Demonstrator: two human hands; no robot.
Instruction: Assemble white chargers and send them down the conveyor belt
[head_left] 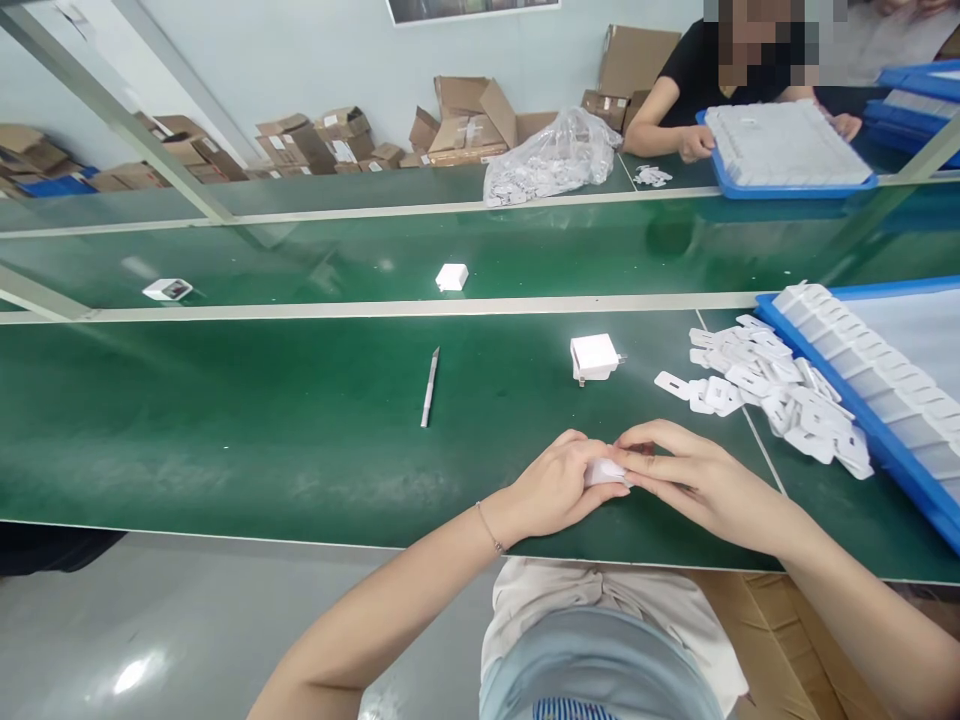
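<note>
Near the front edge of the green table, my left hand [555,485] is closed around a small white plastic block [604,473], most of it covered by fingers. My right hand [694,475] meets it from the right, its fingertips pinched at the block's end. Just beyond both hands sit white plug chargers [595,357], close together with metal prongs showing. To the right lies a loose heap of flat white plastic pieces with slots [787,390].
A blue tray [847,385] with a row of white blocks stands at right. A craft knife [430,388] lies left of the chargers. Single white blocks [452,277] rest on the middle belt. Across the table, a person holds a loaded blue tray [795,188] beside a plastic bag [551,155].
</note>
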